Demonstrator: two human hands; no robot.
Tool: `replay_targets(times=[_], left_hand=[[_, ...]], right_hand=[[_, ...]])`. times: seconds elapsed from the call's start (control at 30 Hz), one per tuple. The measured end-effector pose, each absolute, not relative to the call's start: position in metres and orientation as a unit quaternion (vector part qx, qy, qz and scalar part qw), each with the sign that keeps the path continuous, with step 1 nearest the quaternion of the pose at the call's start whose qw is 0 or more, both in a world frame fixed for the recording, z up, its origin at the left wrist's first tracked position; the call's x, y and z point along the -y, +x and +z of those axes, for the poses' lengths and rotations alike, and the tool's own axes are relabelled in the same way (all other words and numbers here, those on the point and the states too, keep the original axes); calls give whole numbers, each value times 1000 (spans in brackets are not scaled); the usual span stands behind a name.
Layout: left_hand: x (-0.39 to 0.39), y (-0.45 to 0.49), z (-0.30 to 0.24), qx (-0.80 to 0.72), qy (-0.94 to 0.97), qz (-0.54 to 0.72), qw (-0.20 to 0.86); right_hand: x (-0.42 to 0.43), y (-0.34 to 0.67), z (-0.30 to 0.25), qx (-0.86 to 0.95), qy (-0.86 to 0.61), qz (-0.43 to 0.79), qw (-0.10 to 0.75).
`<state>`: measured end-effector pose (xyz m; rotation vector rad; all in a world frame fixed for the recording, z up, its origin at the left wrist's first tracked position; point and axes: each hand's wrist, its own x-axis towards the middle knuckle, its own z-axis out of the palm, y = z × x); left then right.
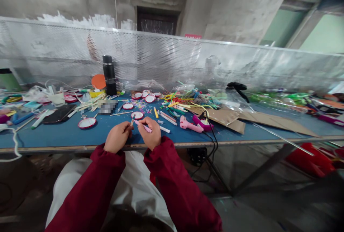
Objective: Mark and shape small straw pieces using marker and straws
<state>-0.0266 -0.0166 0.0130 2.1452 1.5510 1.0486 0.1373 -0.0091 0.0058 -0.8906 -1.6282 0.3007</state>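
Over the front edge of the table, my left hand [118,136] pinches a small thin stick [132,120] upright between thumb and fingers. My right hand [151,131] is closed around a pink marker [146,128], whose tip points left and touches or nearly touches the stick. Just behind both hands lies a round white lid with a red rim [137,115]. Another such lid [87,122] lies to the left. A white marker [165,129] and a yellow one [156,112] lie to the right of my hands.
A pink glue gun [190,124] with black cables stands at the right, near flat cardboard [219,115]. Behind are a heap of coloured pipe cleaners [199,97] and a black bottle [109,76]. A phone [59,114] lies left. A perforated metal screen [166,56] closes the back.
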Motion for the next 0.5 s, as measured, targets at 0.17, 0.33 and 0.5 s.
replay_targets(times=[0.17, 0.33, 0.5], left_hand=[[16, -27, 12, -539, 745, 363, 148], [16, -28, 13, -539, 746, 363, 147], [17, -27, 13, -537, 747, 363, 145]], right_hand=[[9, 138, 5, 699, -383, 131, 589], [9, 138, 6, 701, -380, 134, 588], [9, 138, 6, 702, -376, 139, 589]])
